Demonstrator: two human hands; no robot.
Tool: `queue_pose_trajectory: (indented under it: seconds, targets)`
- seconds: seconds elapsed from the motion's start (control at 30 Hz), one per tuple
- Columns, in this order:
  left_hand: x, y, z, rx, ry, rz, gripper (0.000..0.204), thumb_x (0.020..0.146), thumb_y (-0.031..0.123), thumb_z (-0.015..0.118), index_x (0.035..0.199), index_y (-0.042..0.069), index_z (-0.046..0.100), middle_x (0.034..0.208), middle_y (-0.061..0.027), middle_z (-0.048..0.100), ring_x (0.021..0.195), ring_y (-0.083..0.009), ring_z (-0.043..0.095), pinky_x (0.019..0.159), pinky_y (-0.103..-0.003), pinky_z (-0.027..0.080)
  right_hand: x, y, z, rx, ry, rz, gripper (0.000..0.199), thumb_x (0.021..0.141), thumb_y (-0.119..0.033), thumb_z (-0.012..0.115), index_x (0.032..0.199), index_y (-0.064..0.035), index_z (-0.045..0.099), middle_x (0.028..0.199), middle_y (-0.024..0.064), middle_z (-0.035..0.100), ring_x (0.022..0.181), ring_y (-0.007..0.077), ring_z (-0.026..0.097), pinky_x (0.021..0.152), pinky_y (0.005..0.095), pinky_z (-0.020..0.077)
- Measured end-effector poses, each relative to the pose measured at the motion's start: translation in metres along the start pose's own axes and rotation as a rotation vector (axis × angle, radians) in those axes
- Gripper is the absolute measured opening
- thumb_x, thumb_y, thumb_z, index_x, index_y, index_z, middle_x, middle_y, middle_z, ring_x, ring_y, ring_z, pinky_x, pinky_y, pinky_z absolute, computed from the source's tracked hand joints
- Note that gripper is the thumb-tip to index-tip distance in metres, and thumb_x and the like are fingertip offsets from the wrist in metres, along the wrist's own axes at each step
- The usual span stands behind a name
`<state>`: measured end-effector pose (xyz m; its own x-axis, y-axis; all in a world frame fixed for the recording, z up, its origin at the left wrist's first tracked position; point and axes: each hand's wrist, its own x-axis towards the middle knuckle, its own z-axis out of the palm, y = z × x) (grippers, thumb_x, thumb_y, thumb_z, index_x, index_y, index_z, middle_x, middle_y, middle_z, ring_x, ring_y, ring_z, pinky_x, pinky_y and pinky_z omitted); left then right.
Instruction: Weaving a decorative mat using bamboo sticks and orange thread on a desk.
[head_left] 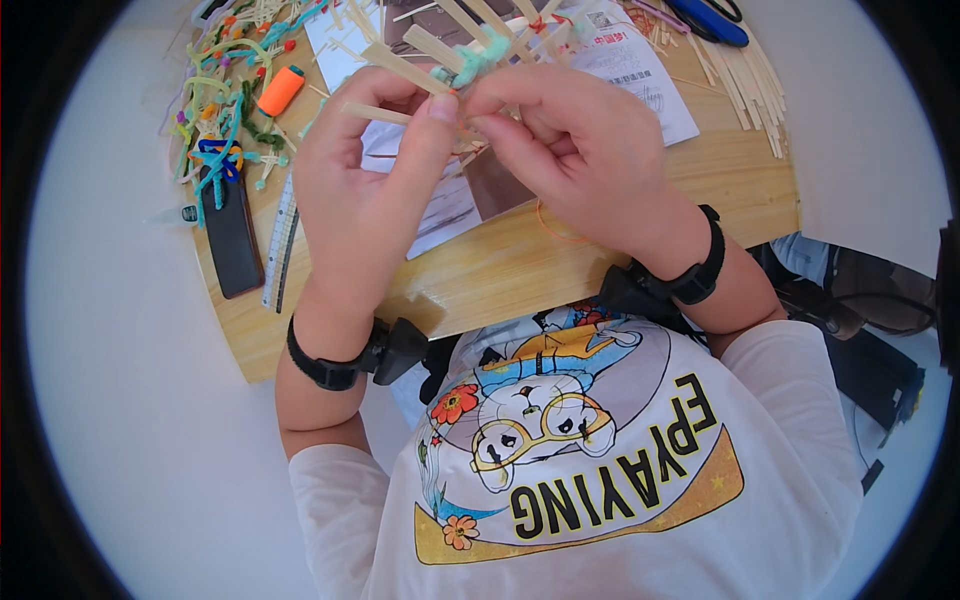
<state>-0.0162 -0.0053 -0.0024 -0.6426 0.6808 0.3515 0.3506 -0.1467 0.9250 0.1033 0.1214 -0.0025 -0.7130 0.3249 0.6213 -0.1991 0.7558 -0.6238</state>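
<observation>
A craft piece of flat pale wooden sticks [435, 47] is held up above the table's far part. Mint-green fuzzy pipe cleaner [480, 58] is wound around its middle. My left hand [365, 185] is closed on the sticks, its thumb pressing near the joint. My right hand [595, 140] is closed beside it, thumb and forefinger pinched together close to the left thumb. A thin orange thread [550, 232] trails below my right hand; its fingers seem to pinch this thread, though the exact grip is partly hidden. Reddish binding shows on the sticks farther off.
Printed paper sheets [440, 220] lie under my hands on the wooden table [330, 310]. To the left are colourful pipe-cleaner scraps [215, 85], an orange spool [281, 91], a dark flat case [232, 240] and a ruler [281, 245]. Loose sticks [745, 85] and blue-handled scissors [712, 22] lie far right.
</observation>
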Motion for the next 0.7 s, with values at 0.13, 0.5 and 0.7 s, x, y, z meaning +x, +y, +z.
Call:
queue_pose_trajectory:
  seconds: [0.13,0.5,0.7]
  targets:
    - [0.0050,0.0031,-0.0030,0.144,-0.056,0.177,0.014,0.081,0.005,0.072,0.092,0.000,0.065,0.086,-0.0052,0.063,0.074,-0.0119,0.056,0.069,-0.024,0.045,-0.0029,0.0004,-0.0042,0.047,-0.033,0.128,0.012,0.082,-0.009,0.070,0.093,-0.0104,0.064,0.059,0.0033,0.052,0.051,0.0167,0.050,0.048,0.0298,0.0386]
    - [0.0071,0.0000,-0.0065,0.367,-0.033,0.478,0.028,0.072,-0.003,0.077,0.098,0.002,0.067,0.090,-0.0080,0.063,0.073,-0.0145,0.059,0.064,-0.025,0.049,-0.0047,0.0004,-0.0017,0.272,0.001,0.261,0.010,0.084,-0.009,0.068,0.093,-0.0088,0.064,0.053,0.0001,0.039,0.047,0.0089,0.038,0.045,0.0255,0.0322]
    - [0.0086,0.0006,-0.0087,0.471,-0.017,0.535,0.025,0.071,-0.003,0.077,0.094,0.001,0.068,0.088,-0.0090,0.064,0.073,-0.0165,0.062,0.061,-0.025,0.052,-0.0035,-0.0010,0.0001,0.293,0.068,0.276,0.010,0.084,-0.011,0.070,0.093,-0.0082,0.066,0.054,-0.0004,0.046,0.046,0.0074,0.040,0.045,0.0242,0.0330]
